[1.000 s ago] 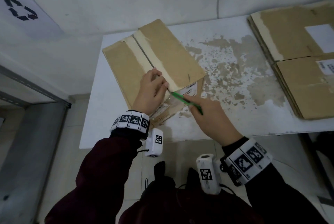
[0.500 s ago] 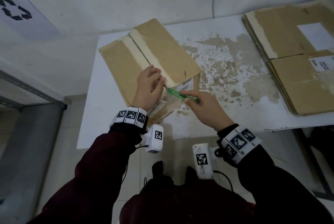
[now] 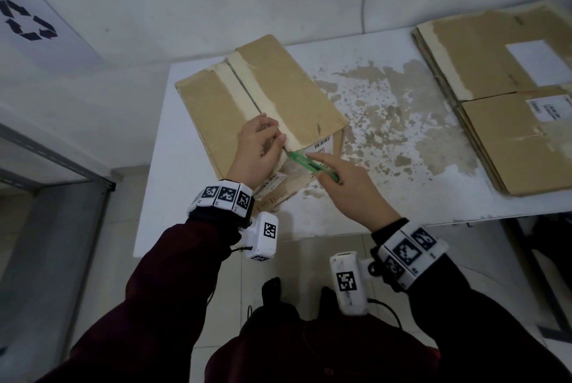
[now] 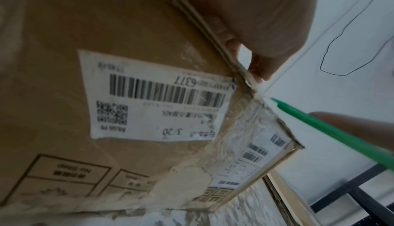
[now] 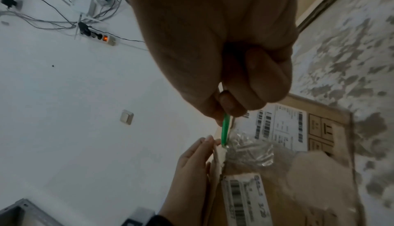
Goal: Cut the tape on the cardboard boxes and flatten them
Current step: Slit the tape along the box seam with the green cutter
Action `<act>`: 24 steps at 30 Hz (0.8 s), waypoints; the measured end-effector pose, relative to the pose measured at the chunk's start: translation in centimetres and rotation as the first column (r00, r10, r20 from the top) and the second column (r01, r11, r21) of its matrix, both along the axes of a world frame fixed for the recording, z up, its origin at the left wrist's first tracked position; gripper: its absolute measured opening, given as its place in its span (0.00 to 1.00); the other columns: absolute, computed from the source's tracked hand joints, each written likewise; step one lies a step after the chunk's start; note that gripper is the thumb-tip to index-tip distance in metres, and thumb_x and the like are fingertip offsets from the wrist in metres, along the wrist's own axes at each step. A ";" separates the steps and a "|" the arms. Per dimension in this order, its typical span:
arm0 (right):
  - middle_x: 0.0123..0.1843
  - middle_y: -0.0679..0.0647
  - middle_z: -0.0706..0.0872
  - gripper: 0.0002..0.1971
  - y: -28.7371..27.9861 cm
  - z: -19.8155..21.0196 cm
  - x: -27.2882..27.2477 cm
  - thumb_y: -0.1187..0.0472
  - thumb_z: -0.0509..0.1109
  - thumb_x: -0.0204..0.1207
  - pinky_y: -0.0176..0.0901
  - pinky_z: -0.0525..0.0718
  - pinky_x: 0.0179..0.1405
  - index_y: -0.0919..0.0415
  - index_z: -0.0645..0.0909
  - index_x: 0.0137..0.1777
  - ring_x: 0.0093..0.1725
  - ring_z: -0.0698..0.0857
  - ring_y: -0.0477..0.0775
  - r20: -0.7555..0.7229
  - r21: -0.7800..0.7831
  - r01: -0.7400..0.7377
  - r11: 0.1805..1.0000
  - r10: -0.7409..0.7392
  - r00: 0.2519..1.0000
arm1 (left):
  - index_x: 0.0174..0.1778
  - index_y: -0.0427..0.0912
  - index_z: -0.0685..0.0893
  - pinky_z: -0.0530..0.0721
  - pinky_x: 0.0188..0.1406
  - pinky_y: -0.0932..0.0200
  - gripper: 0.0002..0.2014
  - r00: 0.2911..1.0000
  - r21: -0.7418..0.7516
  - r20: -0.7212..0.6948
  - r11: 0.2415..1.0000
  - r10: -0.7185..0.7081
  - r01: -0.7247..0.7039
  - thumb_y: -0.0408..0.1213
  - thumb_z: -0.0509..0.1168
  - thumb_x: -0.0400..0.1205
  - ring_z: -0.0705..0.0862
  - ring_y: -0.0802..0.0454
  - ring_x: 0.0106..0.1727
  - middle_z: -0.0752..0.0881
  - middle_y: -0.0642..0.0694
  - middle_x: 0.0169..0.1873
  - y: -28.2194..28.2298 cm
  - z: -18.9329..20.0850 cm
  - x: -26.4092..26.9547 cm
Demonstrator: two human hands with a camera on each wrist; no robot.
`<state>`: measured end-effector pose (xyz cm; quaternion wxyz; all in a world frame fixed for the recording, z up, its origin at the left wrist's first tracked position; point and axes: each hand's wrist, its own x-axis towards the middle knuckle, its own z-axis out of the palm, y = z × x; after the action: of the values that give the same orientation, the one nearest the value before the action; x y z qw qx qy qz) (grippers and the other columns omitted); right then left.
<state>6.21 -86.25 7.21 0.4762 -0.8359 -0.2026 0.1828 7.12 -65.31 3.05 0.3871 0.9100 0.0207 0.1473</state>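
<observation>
A brown cardboard box (image 3: 278, 94) stands on the white table (image 3: 402, 197), with a pale tape strip (image 3: 247, 88) along its top seam. My left hand (image 3: 263, 147) presses on the box top beside the near end of the seam, fingertips at the edge (image 4: 258, 71). My right hand (image 3: 328, 170) grips a thin green cutter (image 3: 309, 164), index finger laid along it. The cutter's tip (image 5: 224, 143) touches the crumpled clear tape (image 5: 249, 150) at the box's top front edge, right next to my left fingertips (image 5: 210, 138). White barcode labels (image 4: 160, 95) cover the box's front face.
Flattened cardboard pieces (image 3: 510, 104) lie stacked on the table's right end. The tabletop between them and the box is peeled and patchy (image 3: 387, 122). A wall stands close behind the table, and a grey metal frame (image 3: 46, 166) lies left of it.
My right hand has moved slightly up and toward the box, bringing the cutter's tip to the seam's near end. The left hand has stayed on the box top.
</observation>
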 end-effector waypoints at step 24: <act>0.45 0.34 0.82 0.14 -2.2 1.5 0.1 0.61 0.62 0.83 0.21 0.71 0.25 0.50 0.83 0.63 0.22 0.75 0.34 -0.086 -0.075 -0.323 0.944 0.316 0.945 | 0.36 0.44 0.84 0.71 0.70 0.41 0.12 0.993 -0.009 -0.087 0.997 -0.077 0.076 0.45 0.60 0.81 0.77 0.44 0.63 0.82 0.44 0.56 0.9 0.5 0.9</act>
<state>6.28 -88.45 8.67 0.4101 -0.8049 -0.3098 0.2967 8.06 -64.38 3.54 0.3938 0.9145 0.0032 0.0925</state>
